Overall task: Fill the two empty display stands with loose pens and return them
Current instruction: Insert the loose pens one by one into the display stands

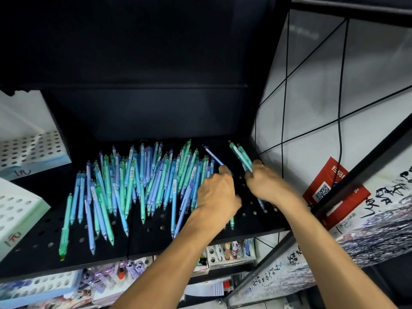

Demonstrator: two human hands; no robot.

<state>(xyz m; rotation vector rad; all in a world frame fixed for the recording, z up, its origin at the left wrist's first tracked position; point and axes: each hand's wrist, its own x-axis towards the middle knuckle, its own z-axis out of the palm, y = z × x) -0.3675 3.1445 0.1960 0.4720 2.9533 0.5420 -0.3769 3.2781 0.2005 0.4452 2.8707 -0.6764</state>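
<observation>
At the far left two white display stands sit on the black perforated shelf (145, 239), the rear stand (33, 150) and the near stand (20, 210), both showing rows of vacant holes. Each carries a handwritten mark on its front, red on the near one, too scrawled to read. Across the shelf lies the heap of loose pens (133, 184), blue and green, their long axes running mostly front to back, tips toward the shelf's front edge, some with small barcode stickers. The left hand (217, 192) reaches into the heap's right edge and pinches one blue pen (214, 156) that angles up and away to the left. Just beside it the right hand (265, 184) grips a small bunch of green pens (242, 156), clicker ends raised rearward. Right of the shelf hangs a red card (330, 192) bearing a QR code, behind a black frame bar. Below, a lower shelf holds other pen racks (229, 253).
</observation>
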